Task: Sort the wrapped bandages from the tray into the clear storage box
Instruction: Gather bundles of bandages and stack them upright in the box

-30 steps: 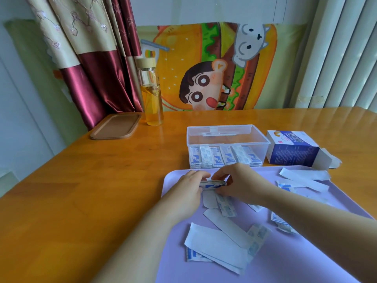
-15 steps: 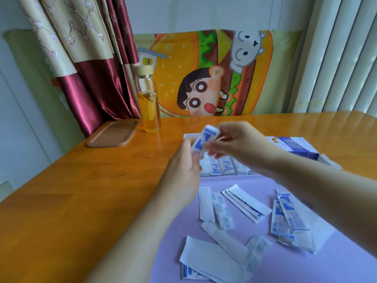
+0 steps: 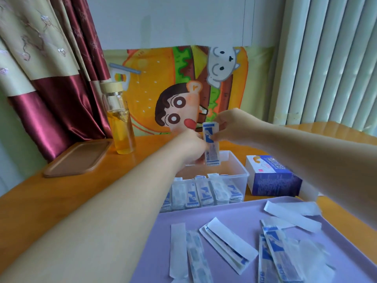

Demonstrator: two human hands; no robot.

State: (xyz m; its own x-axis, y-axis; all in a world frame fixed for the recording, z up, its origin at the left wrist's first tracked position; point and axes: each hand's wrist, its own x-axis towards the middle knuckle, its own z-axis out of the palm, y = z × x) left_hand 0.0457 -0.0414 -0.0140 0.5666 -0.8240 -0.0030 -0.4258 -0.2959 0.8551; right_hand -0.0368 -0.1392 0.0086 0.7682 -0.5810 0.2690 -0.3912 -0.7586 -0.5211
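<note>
Both hands meet above the far side of the table [image 3: 71,193]: the left hand [image 3: 192,145] and the right hand [image 3: 232,125] are close together, each pinching the same wrapped bandage [image 3: 212,152]. The right hand grips its top end and the left hand holds its left edge lower down. It stands nearly upright in the air, blue print facing the camera, its lower end hanging over the open clear box [image 3: 243,174]. Whether it is one strip or a thin stack, I cannot tell. Inside the box, a row of bandages [image 3: 204,194] stands on end against the near wall. Just in front of the box lies the purple tray [image 3: 230,213], where loose bandages [image 3: 226,242] are scattered, some white side up, some showing blue. To the right of the box sits a blue and white carton [image 3: 273,178]. To the left, farther back, a glass bottle [image 3: 121,129] of yellow liquid stands beside a flat brown lid [image 3: 77,158]. Behind the table hang a cartoon cloth [image 3: 163,78], a red and cream curtain [image 3: 51,88] and white blinds [image 3: 326,58].
</note>
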